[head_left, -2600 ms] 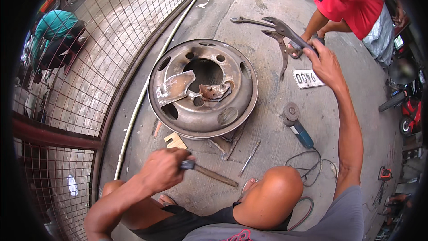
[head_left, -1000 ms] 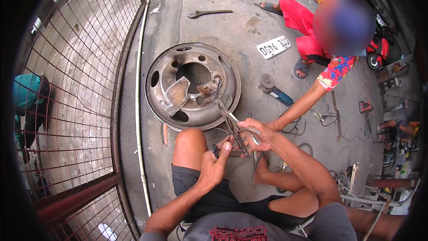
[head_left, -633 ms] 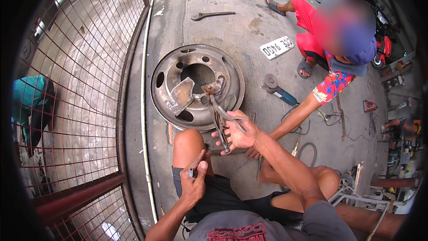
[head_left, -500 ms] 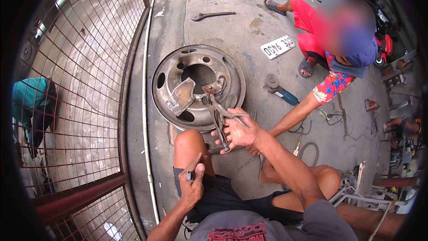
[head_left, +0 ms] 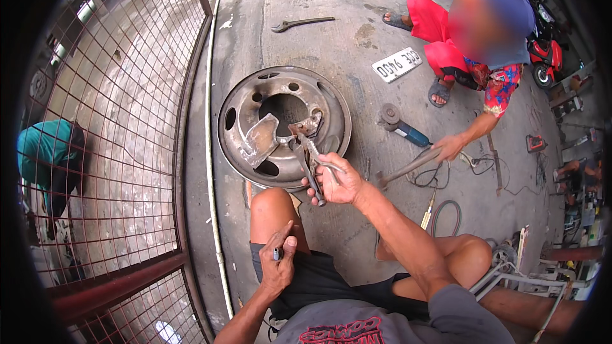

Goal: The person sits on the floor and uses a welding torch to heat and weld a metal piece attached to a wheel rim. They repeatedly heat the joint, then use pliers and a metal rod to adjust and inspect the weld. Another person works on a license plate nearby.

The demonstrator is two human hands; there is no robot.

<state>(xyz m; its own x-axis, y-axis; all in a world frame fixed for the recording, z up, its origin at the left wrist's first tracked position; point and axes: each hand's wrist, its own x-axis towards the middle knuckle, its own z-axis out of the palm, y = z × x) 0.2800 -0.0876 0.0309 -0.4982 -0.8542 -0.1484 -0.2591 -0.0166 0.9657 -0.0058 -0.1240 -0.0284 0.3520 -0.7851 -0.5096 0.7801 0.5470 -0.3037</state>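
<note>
My right hand [head_left: 344, 183] is wrapped round the handles of locking pliers [head_left: 313, 169]. Their jaws meet a small bent metal piece [head_left: 298, 129] lying over the wheel rim [head_left: 234, 97]. Beside it, a flat curved metal plate [head_left: 259, 140] rests on the rim, partly across the centre hole. Over my thigh, my left hand [head_left: 278, 269] is closed round a short dark object [head_left: 278, 253]; only its blunt metallic end shows, so its kind is unclear. To the right, a co-worker's hand [head_left: 450, 147] grips a hammer [head_left: 411, 167] by its handle.
An angle grinder [head_left: 408, 130] lies right of the rim, near cables and a hose [head_left: 446, 213]. Farther off are a number plate [head_left: 396, 65] and an adjustable wrench [head_left: 303, 23]. A red mesh fence [head_left: 127, 89] and a white pipe [head_left: 209, 121] run along the left.
The co-worker's hand has moved right, away from my right wrist, with the hammer in it. My right hand's fingers have closed more round the pliers. My left hand has barely moved.
</note>
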